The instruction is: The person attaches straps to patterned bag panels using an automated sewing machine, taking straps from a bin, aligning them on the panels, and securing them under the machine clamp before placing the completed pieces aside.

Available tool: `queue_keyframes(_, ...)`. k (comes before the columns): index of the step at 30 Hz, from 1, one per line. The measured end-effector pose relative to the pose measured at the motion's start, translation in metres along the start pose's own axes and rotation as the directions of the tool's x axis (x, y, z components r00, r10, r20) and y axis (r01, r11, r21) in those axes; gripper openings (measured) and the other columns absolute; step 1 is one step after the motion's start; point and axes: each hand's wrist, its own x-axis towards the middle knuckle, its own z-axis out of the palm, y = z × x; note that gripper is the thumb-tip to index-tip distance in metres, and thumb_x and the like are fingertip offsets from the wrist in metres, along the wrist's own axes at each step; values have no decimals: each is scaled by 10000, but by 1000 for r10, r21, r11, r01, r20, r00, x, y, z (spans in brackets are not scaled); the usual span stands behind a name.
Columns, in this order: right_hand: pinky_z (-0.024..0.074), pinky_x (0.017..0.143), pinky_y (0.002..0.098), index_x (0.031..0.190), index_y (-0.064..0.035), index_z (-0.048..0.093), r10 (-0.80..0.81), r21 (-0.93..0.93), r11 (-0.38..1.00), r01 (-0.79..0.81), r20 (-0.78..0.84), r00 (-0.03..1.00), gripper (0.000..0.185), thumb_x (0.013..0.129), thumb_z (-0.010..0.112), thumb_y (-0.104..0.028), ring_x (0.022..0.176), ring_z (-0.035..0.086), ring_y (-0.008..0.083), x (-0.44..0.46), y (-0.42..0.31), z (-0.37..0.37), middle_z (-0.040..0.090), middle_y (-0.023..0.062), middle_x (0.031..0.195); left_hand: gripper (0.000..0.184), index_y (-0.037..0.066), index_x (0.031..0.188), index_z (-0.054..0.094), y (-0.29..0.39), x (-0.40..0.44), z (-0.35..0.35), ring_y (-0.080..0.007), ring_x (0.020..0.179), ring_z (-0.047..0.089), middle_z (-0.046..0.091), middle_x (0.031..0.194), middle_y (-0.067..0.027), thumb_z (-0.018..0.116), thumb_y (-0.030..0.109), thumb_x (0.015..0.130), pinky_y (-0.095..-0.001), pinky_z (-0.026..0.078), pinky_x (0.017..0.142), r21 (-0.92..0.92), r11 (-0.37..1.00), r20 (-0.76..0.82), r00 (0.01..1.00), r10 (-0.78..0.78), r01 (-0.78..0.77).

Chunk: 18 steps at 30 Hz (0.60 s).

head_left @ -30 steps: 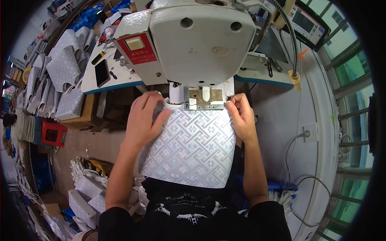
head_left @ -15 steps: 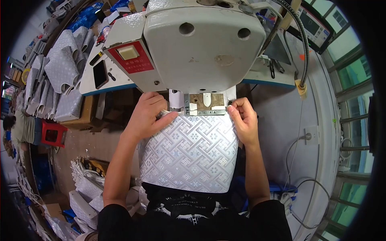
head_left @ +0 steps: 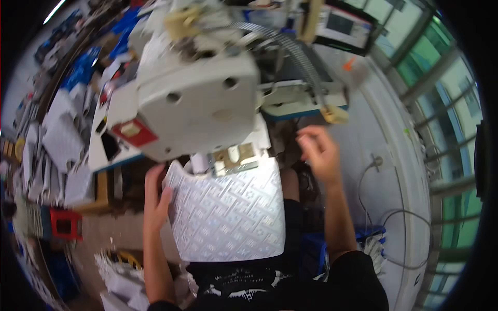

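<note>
A silver-white fabric panel (head_left: 228, 215) with a woven lattice and flower pattern hangs below the sewing machine head (head_left: 194, 98). Its upper edge lies at the metal clamp plate (head_left: 236, 159) of the machine. My left hand (head_left: 157, 197) grips the panel's left edge, thumb on the near face and fingers behind, where the corner lifts and curls. Away from the panel, to its right, my right hand (head_left: 320, 153) hangs in the air with loosely bent fingers and nothing visible in it. The picture is blurred by motion.
A red emergency stop panel (head_left: 135, 132) is on the machine's left side. Beside it, a dark phone (head_left: 109, 145) lies on the worktable. Folded silver fabric pieces (head_left: 65, 129) are piled at left. A monitor (head_left: 345, 26) stands behind; a flexible metal hose (head_left: 303, 57) curves down at right.
My right hand has let go of the panel's upper right corner and moved away to the right. My left hand has shifted down and outward along the left edge. The view has turned.
</note>
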Motion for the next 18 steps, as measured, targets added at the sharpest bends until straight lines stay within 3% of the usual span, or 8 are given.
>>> queue_keyframes(2,455,660,240,1141,-35,684,-169,20,982,190,-368,914,132,1025,671,-95,742,568,77,41,-5,-58,652,9,873,604,15,1563,407,-19,-43,2,-247,1423,456,460,1557,-121,539,366,1090,-391,361,1183,-261,940,-1,974,-227,219)
queue_keyframes(3,491,720,250,1154,-16,690,-349,-174,937,304,-409,843,152,1031,665,-101,816,604,91,65,-28,-83,676,22,926,628,25,1587,385,-23,-65,3,-242,1429,453,443,1585,-112,473,434,1119,-395,360,1189,-346,884,25,945,-325,313)
queue_keyframes(5,533,916,290,1192,-9,702,-678,-527,702,480,-285,678,205,1015,682,-112,997,688,158,125,-77,-111,743,62,1085,697,37,1608,362,-50,-116,12,-247,1452,443,438,1609,-113,411,530,1117,-399,350,1203,-683,568,181,859,-478,460)
queue_keyframes(7,488,1052,405,1352,-69,639,-771,-716,454,530,-18,636,479,914,740,-234,1192,643,309,185,-106,-122,672,164,1296,771,27,1629,307,-64,-168,1,-259,1484,409,420,1631,-115,445,567,1096,-415,321,1224,-702,235,509,704,-495,672)
queue_keyframes(8,444,1128,479,1408,-55,594,-787,-756,342,558,95,610,637,843,773,-287,1300,582,391,210,-115,-118,612,235,1404,771,27,1629,307,-59,-182,1,-259,1484,409,420,1631,-115,445,567,1096,-415,321,1224,-700,236,512,705,-491,674)
queue_keyframes(11,472,1067,475,1313,-36,636,-703,-724,334,603,235,672,549,809,742,-227,1214,610,391,256,-111,-110,652,228,1285,933,12,1649,230,-29,-199,12,-272,1508,373,372,1650,-140,618,567,1006,-413,286,1238,-771,219,466,763,-447,599)
queue_keyframes(14,486,1035,478,1295,-40,640,-677,-751,351,559,208,706,531,804,733,-220,1176,619,396,254,-117,-104,660,215,1244,1162,-3,1666,145,12,-182,15,-283,1530,335,308,1673,-165,790,519,852,-402,255,1246,-723,486,302,858,-416,490)
queue_keyframes(18,505,978,481,1261,-45,647,-699,-782,362,507,132,702,498,797,725,-209,1101,637,404,256,-116,-91,665,201,1167,1298,-10,1673,83,25,-184,6,-278,1542,309,277,1682,-169,864,453,746,-383,225,1249,-665,522,275,826,-492,533)
